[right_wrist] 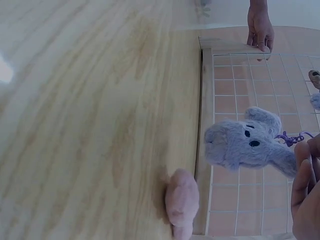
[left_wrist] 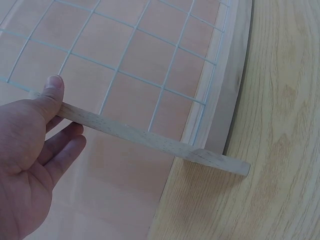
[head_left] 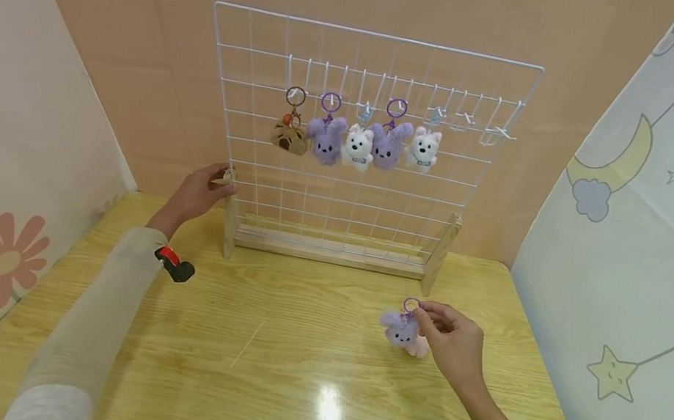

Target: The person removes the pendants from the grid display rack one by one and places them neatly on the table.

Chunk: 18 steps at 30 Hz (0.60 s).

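At the rack's left side, my left hand (head_left: 198,193) grips the top of a wooden side post (left_wrist: 150,140), thumb on one face and fingers behind. My right hand (head_left: 452,341) pinches the purple ring (head_left: 411,304) of a purple plush keychain (right_wrist: 245,142) with long ears, and the plush dangles above the table's right part. Below it a pink plush (right_wrist: 182,200) lies on the tabletop, partly covered by the purple one in the head view. The white wire grid rack (head_left: 339,199) stands upright in its wooden base (head_left: 330,252).
From the rack's hooks hang a brown plush keychain (head_left: 290,138), two purple plushes (head_left: 327,141) and two white plushes (head_left: 423,150). More white hooks (head_left: 496,136) stick out at the right. Patterned walls (head_left: 651,292) flank the wooden table (head_left: 256,375).
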{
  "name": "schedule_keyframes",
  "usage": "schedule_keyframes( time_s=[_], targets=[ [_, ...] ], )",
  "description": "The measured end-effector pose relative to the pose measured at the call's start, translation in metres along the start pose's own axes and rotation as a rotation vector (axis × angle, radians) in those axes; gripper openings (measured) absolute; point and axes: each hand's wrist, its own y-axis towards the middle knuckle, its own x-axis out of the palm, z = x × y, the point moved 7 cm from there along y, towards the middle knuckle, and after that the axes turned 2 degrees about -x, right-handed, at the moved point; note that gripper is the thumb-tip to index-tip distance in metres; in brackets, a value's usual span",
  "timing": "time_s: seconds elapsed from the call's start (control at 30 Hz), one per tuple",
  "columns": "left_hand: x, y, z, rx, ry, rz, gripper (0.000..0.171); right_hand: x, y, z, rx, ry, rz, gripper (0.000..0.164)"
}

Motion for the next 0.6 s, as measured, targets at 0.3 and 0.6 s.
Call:
schedule_keyframes(
  time_s=[0.3,0.6],
  targets=[
    [-0.001,-0.001,0.0,-0.004,0.003,0.001,0.062,0.009,-0.012,0.007,0.023,0.013,-0.02,0.014],
    [0.0,0.0,-0.002,-0.009,-0.004,-0.002,0.066,0.018,-0.022,0.011,0.074,0.041,-0.052,0.016]
  ],
)
